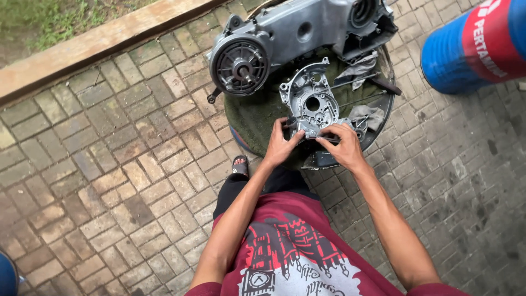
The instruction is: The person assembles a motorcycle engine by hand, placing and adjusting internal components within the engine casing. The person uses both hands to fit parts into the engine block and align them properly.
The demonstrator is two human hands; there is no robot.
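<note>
A small grey metal engine cover (314, 104) with a round hole lies on a green mat (252, 118) atop a round stand. My left hand (280, 145) grips its near left edge. At its near right edge, my right hand (345, 147) presses a dark slim tool or part against it; what exactly it holds is hidden by the fingers. Behind the cover rests a large grey scooter engine case (290, 33) with a round dark finned wheel (240, 66) at its left end.
A rag (359, 68) and long thin tools (361, 90) lie on the stand's right side. A blue and red drum (476, 41) stands at top right. Brick paving (109, 164) surrounds the stand; a wooden beam (93, 46) borders grass at top left. My sandalled foot (239, 166) shows below the stand.
</note>
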